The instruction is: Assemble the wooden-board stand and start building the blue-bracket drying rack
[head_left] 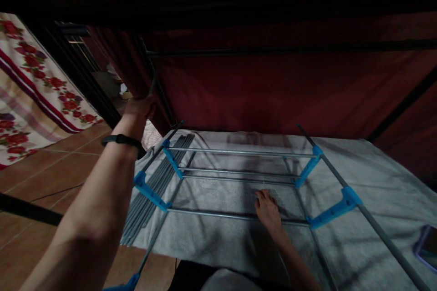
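Observation:
A rack of grey metal tubes (239, 151) with blue plastic connectors (332, 210) lies on a grey cloth (218, 241). My left hand (140, 107), raised at the rack's left, is closed around a thin grey tube (153, 82) that pokes up above the fist; its other end is hidden. A black band (120, 140) circles that wrist. Across the rack's front crossbar (215, 213) lies my right hand (268, 209), fingers apart and slightly bent over the cloth. Whether its palm presses on the bar is hard to see.
A bundle of loose grey tubes (159, 186) lies under the rack's left side. A phone (426, 248) rests at the right edge. Dark metal frame bars (290, 49) cross before a red curtain (239, 91). Left are tiled floor (78, 150) and a flowered cloth (44, 82).

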A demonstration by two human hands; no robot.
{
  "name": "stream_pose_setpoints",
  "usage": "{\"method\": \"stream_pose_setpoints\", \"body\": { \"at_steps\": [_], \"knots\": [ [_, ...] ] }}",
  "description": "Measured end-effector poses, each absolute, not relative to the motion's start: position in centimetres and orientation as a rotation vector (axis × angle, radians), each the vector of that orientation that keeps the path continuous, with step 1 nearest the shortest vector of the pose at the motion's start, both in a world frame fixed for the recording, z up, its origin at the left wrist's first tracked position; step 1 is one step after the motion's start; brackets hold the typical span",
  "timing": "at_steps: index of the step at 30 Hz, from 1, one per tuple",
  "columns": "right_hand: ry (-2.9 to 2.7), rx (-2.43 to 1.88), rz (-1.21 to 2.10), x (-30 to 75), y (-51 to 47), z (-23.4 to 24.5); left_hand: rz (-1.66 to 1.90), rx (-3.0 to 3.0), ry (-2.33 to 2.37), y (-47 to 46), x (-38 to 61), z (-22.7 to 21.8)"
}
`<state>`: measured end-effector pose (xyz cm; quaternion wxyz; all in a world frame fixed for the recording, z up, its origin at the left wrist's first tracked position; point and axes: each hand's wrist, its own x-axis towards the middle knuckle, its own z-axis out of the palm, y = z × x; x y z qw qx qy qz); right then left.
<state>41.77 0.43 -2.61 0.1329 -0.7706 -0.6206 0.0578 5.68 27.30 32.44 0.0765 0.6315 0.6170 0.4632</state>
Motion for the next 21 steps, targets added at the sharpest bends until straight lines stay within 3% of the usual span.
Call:
{"method": "stream_pose_setpoints", "body": {
  "at_steps": [7,21],
  "knots": [
    [-1.808,-2.224,0.151,41.8,0.5,-2.7,1.432,1.641,1.092,18.1,15.2,28.8],
    [-1.770,-2.126,0.099,42.0,0.5,-3.7,0.878,1.939,1.211,9.1,17.2,12.2]
  ]
}}
